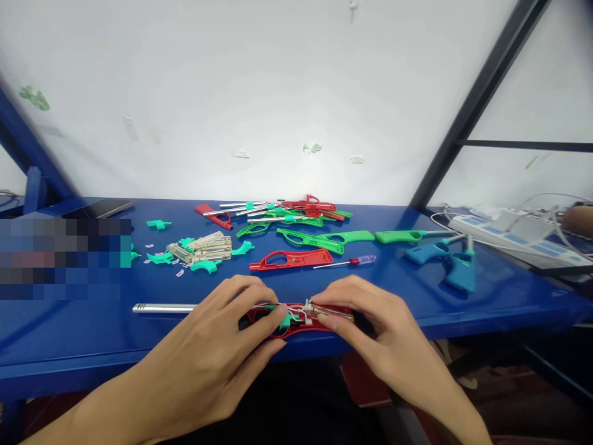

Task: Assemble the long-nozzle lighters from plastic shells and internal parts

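Near the table's front edge lies a red lighter half-shell with a silver tube reaching out to the left. My left hand is closed on the shell's left part, its fingers by a teal trigger and thin white wires. Between the thumb and fingers of my right hand is a clear fuel tank, lying over the right part of the shell. The fingers hide much of the shell's inside.
Behind lie a red half-shell, a screwdriver, loose clear tanks and teal triggers. Blue lighters and a power strip stand right. Green shells and metal tubes are piled at the back.
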Demonstrator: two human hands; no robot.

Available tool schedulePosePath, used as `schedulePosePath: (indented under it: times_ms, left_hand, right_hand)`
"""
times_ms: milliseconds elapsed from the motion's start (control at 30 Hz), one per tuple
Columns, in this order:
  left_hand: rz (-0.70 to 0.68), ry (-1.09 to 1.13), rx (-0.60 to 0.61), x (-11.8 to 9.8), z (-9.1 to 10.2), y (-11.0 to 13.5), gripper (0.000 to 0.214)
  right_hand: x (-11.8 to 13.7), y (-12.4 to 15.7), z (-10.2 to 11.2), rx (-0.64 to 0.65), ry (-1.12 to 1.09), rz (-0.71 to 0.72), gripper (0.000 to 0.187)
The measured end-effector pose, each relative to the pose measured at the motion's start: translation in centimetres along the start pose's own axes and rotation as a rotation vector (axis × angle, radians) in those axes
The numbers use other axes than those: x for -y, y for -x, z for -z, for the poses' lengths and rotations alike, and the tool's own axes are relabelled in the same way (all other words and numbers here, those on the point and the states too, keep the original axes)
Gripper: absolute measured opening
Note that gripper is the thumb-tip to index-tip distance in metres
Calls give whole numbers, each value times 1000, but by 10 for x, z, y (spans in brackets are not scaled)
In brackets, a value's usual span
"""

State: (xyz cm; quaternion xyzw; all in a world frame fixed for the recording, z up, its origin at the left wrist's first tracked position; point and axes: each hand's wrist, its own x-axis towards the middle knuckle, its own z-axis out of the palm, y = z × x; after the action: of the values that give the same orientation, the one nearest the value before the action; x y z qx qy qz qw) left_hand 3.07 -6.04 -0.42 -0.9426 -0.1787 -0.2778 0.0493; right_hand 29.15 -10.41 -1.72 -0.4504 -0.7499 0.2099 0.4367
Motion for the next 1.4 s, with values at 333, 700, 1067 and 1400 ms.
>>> schedulePosePath:
  times_ms: [333,700,1067,1400]
  left_hand:
    - [77,37,-44,0,-6,4,26]
    - [82,84,-28,0,-5,4,24]
    - [60,63,-28,0,-6,3,21]
    - [49,63,-32,0,-4,4,21]
  right_hand:
    - [-4,1,0,-35,43,17,19]
    - [-2,1,-3,-88,73,-13,20]
    - [-3,0,-2,-63,90,12,21]
    - [2,6,-5,-59,144,44,18]
